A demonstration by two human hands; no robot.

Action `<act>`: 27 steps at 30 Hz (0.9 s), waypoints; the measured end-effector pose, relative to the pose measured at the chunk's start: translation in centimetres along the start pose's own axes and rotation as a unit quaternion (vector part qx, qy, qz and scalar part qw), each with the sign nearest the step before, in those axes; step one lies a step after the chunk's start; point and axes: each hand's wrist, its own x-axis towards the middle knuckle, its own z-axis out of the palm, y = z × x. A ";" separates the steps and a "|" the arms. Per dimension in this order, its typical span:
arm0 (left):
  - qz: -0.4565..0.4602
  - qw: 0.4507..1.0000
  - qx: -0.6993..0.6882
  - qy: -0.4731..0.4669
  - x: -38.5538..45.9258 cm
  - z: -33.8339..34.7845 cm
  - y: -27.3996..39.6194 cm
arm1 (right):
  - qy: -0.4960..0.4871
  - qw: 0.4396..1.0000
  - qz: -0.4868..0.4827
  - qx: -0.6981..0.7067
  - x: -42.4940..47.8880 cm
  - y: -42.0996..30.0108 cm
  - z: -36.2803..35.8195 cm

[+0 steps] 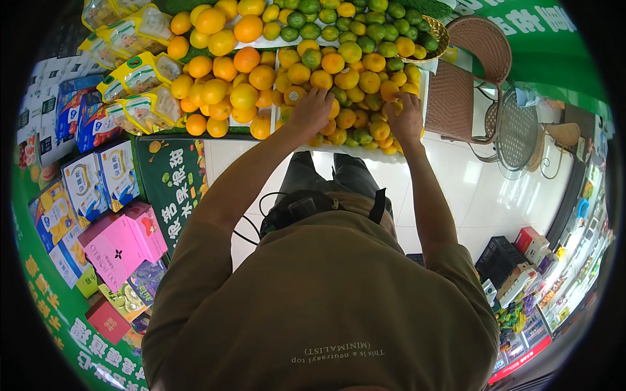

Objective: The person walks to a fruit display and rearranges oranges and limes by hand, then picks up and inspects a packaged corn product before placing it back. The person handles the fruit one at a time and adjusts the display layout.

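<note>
Both my hands reach onto a heap of yellow-orange and greenish mandarins [346,78] on a fruit stand. My left hand [313,113] rests over the left part of the heap, fingertips among the fruit; whether it grips one is hidden. On the right side my right hand [405,117] touches the fruit beside an orange mandarin [390,91], and its hold cannot be made out. Larger oranges [213,92] are piled to the left, past a white divider. Small green citrus [375,32] lie behind the mandarins, partly in a woven basket [440,36].
Bagged goods with yellow tops [142,78] stand left of the oranges, with gift boxes [117,244] lower left. A brown wicker chair [450,97] adjoins the stand's right side, near a round glass table [516,127]. A black crate [499,261] stands lower right.
</note>
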 end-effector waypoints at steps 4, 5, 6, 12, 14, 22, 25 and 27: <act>0.008 0.994 -0.098 0.042 -0.5 -1.6 0.5 | 0.013 0.999 0.038 0.007 -1.8 1.0 -1.3; 0.031 0.992 -0.108 0.058 -0.4 -1.5 0.8 | 0.011 0.999 0.051 0.007 -2.3 1.0 -1.7; 0.054 0.989 -0.119 0.074 0.0 -1.3 1.5 | 0.008 0.999 0.052 0.010 -2.7 1.0 -2.0; 0.109 0.990 -0.043 0.077 2.7 1.8 5.6 | -0.011 0.999 0.050 0.018 -4.9 -0.3 -3.2; 0.107 0.993 0.001 0.051 2.9 2.5 6.3 | -0.013 0.999 0.044 0.019 -5.6 -0.5 -3.3; 0.030 0.982 -0.116 0.144 -1.1 -0.3 2.2 | -0.050 0.997 0.033 0.057 -6.1 -2.1 -1.7; -0.103 0.967 -0.124 0.197 -5.9 0.0 -2.7 | -0.042 0.993 0.007 0.109 -5.4 -3.6 0.1; -0.177 0.954 -0.172 0.169 -8.2 0.4 -3.9 | -0.081 0.986 0.008 0.143 -4.8 -4.9 1.4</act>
